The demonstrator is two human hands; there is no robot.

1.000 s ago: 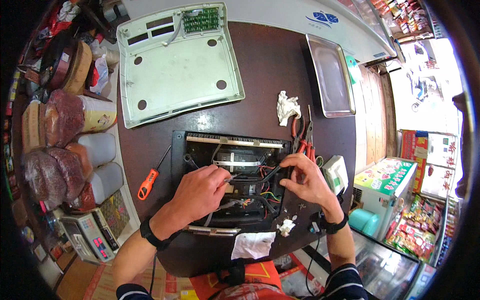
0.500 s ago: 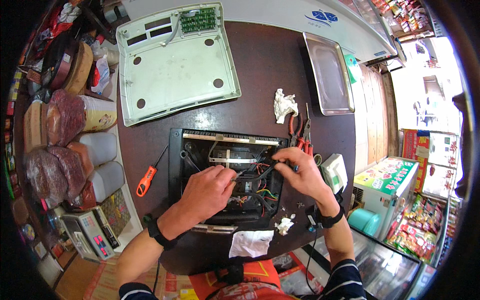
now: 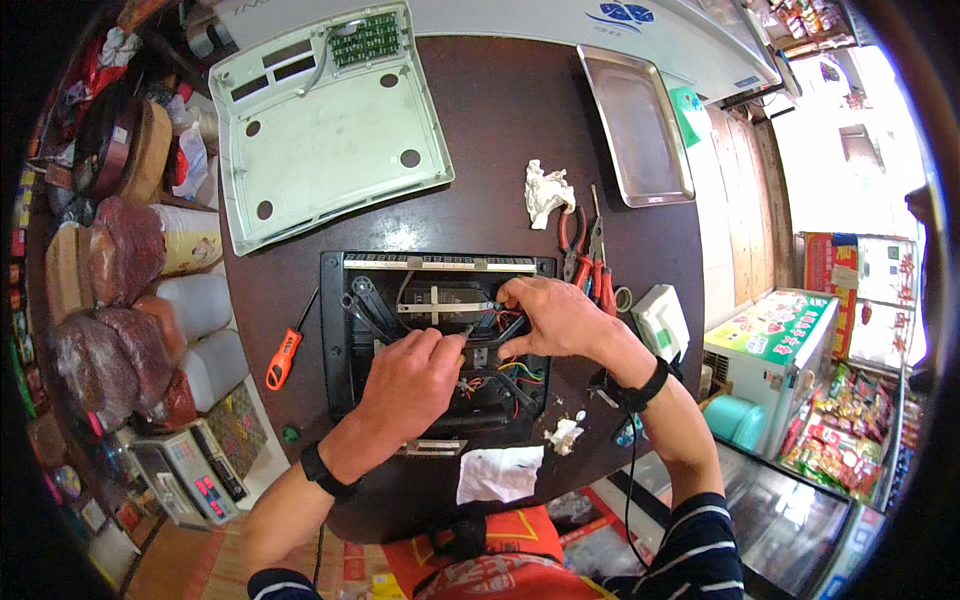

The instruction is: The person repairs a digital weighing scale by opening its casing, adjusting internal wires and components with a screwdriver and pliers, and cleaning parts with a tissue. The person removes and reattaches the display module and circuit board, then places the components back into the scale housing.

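The opened black base point(image 3: 338, 350) of a weighing scale lies on the table, with a metal bar and coloured wires point(image 3: 525, 372) inside. Over its middle, my left hand point(image 3: 412, 375) is closed, fingertips pinched on something small and thin that I cannot make out. My right hand point(image 3: 560, 318) reaches in from the right, its thumb and fingers curled round a black bracket arm point(image 3: 515, 327). Part of the inside is hidden beneath both hands. Behind the base rests the scale's pale green housing point(image 3: 330, 150), with a green circuit board point(image 3: 364, 41) fixed in it.
An orange screwdriver point(image 3: 284, 358) lies left of the base. To the right are red-handled pliers point(image 3: 574, 262), crumpled tissue point(image 3: 547, 193) and a white box point(image 3: 660, 322). A metal tray point(image 3: 636, 125) stands at the back right. White paper point(image 3: 500, 474) lies near the front edge.
The whole view has shifted a little. My right hand has moved left and deeper over the base, its fingers now round the bracket arm. My left hand keeps its pinch near the middle.
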